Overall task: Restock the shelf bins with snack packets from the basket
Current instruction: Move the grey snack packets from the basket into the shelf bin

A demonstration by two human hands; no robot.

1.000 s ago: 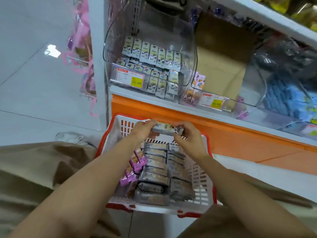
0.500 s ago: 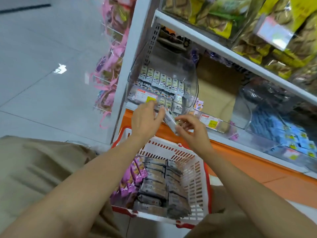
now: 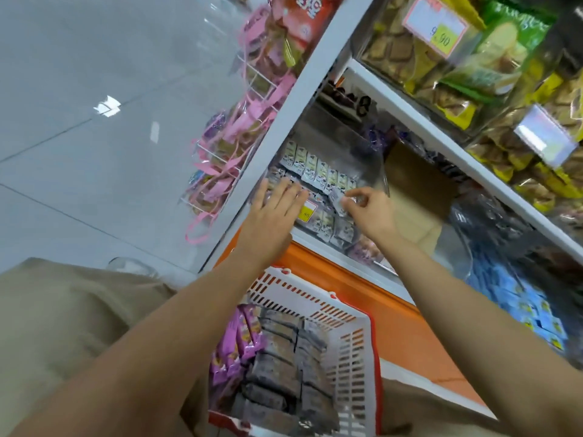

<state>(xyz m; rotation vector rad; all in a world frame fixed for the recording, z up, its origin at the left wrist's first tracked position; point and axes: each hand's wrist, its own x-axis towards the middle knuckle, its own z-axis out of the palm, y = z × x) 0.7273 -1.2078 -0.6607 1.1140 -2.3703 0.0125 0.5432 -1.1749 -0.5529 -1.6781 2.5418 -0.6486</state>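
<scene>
Right hand (image 3: 370, 216) pinches a snack packet (image 3: 338, 201) at the clear shelf bin (image 3: 362, 162). Left hand (image 3: 271, 216) flat, fingers straight, against bin front. Basket (image 3: 356, 357) below.

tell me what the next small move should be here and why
Probably ease the right hand forward and down, and let its packet go into the clear bin. The packet is pinched at the bin's opening, above rows of matching packets, and the left hand lies open against the bin's front, seemingly steadying it. The basket holds more to follow.
</scene>
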